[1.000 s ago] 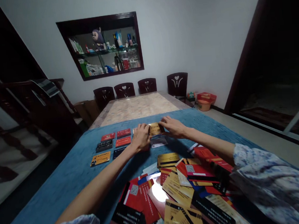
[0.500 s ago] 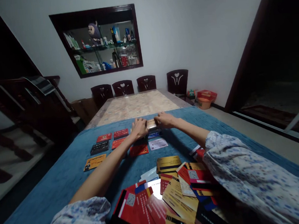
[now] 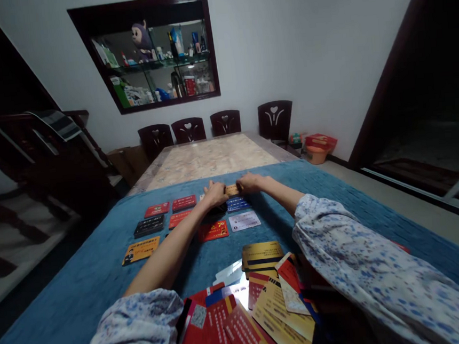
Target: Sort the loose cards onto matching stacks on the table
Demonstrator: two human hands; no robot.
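The left hand (image 3: 215,193) and right hand (image 3: 249,183) pinched opposite ends of one smooth, rectangular gold card (image 3: 233,190), near the twelve-o'clock edge of a plush blue cloth (image 3: 83,297) draped over the pale, mottled tabletop (image 3: 207,155). From that card, rows of flat, glossy cards (image 3: 149,226) lay toward eight o'clock, while an overlapping heap of cards (image 3: 243,328) fanned out at six.

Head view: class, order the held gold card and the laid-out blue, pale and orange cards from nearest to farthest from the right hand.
1. Gold card: touching the right hand.
2. Blue card: just on the wearer's side.
3. Pale card: below the blue card.
4. Orange card: far to the left.
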